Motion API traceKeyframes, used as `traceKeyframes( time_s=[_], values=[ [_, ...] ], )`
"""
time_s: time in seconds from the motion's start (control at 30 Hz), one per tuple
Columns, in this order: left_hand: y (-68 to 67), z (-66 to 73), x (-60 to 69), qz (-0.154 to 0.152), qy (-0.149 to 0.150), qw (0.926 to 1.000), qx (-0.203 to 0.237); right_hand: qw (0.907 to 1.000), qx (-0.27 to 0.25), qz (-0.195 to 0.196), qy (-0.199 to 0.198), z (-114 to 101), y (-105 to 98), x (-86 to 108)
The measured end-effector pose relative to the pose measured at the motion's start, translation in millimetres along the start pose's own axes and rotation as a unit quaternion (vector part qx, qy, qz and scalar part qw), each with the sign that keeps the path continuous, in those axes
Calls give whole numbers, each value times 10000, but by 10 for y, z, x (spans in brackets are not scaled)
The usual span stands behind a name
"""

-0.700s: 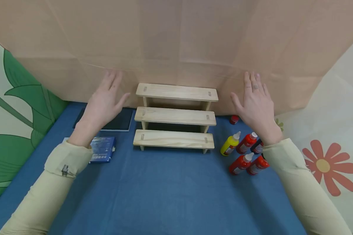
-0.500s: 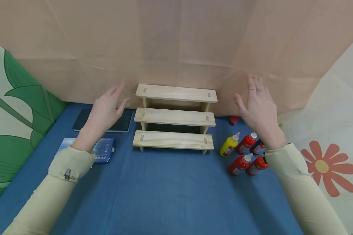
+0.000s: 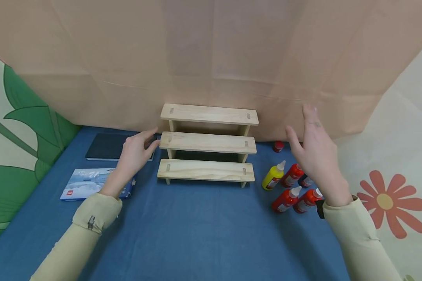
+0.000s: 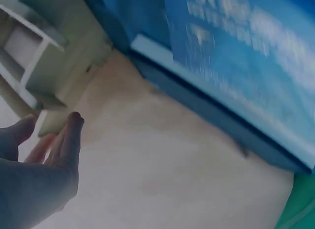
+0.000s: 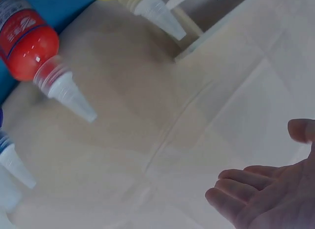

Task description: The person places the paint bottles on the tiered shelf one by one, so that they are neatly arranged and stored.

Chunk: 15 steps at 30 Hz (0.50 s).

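A three-step pale wooden stand (image 3: 209, 142) is in the middle of the head view. My left hand (image 3: 133, 154) hovers by the left end of its middle step, thumb and fingers apart and slightly bent, nothing between them. Whether the fingertips touch the wood I cannot tell; in the left wrist view the hand (image 4: 49, 165) also looks unloaded. On the right, my right hand (image 3: 318, 160) is raised with fingers extended and thumb spread, holding nothing. Near it stand a yellow squeeze bottle (image 3: 272, 177), several red ones (image 3: 286, 200) and a dark blue one (image 3: 305, 181), partly hidden.
A dark notebook (image 3: 103, 146) lies at the back left of the blue cloth (image 3: 197, 230), with a blue-and-white box (image 3: 86, 183) in front. A small red round item (image 3: 278, 146) sits behind the bottles. A tan sheet (image 3: 211, 50) hangs behind the stand.
My left hand has come down and right, from above the notebook to the stand's left end, its fingers bending slightly. My right hand has lowered and shifted slightly right.
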<state>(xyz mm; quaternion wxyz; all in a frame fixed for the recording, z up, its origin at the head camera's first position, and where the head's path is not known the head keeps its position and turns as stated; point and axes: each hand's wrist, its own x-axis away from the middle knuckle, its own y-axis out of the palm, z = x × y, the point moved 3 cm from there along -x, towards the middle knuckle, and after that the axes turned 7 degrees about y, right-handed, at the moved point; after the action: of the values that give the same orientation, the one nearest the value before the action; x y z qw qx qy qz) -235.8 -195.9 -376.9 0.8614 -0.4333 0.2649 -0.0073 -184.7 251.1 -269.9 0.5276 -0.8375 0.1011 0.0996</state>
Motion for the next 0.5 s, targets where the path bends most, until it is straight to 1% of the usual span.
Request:
traceKeyframes(
  time_s=[0.07,0.13,0.27,0.33,0.37,0.4,0.43,0.47,0.5],
  values=[
    [55,-3,23,-8,-103,9997,217,9999,-113,30,74,7,-21,50],
    [99,-2,36,5,-133,9994,333,9995,-273,65,149,22,-37,102],
    [140,-10,52,151,-157,9985,501,9972,-702,161,213,60,-45,210],
    [153,-27,59,170,-248,9973,668,9952,-923,229,229,79,-45,267],
    [159,-40,65,156,-353,9957,836,9941,-1020,253,252,91,-42,297],
    [167,-57,73,122,-518,9924,1111,9931,-1104,273,270,103,-37,326],
    [177,-77,84,80,-707,9868,1453,9921,-1185,278,291,115,-34,354],
    [186,-94,98,51,-914,9786,1843,9912,-1262,273,305,128,-30,382],
    [198,-108,113,36,-1142,9676,2251,9901,-1342,262,316,142,-24,409]
  ],
)
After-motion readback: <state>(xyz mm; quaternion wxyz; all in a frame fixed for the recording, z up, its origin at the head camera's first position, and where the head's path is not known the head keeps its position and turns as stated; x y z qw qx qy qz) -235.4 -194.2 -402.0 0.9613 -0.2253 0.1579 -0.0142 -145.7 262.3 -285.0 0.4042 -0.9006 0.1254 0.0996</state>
